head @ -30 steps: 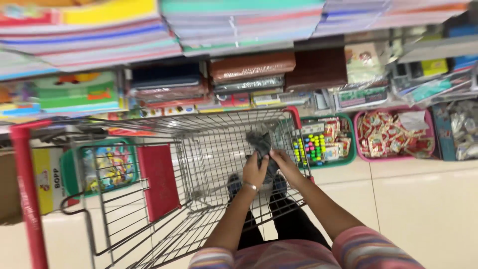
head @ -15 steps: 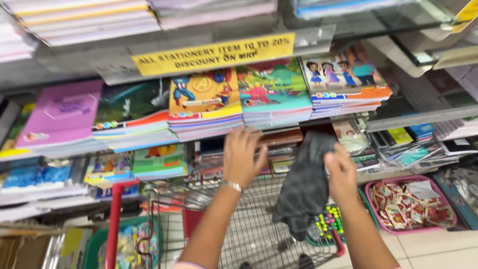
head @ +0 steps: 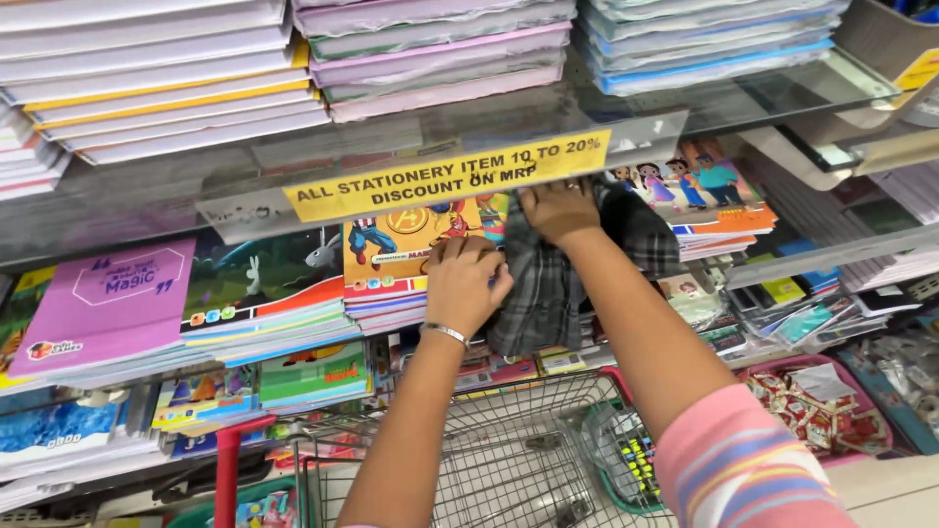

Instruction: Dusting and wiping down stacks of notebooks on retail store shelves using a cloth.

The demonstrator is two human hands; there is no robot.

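A shopper's two bare hands pressed a dark grey checked cloth against a stack of children's notebooks on the middle shelf of a stationery aisle. The right hand was clenched on the cloth's upper edge, just under the yellow discount sign clipped to the shelf rail, so the fabric hung down over the book covers. The left hand, a thin metal bangle at its wrist, lay with bent fingers on the cloth's left border, where it met a superhero-cover notebook; whether it gripped the fabric or only steadied it could not be told. Both forearms reached up over a wire shopping trolley parked tight to the shelving, which explained the long stretch. The right arm wore a pink striped sleeve. A purple notebook lay further left, and a pink tray of small packets sat low on the right.
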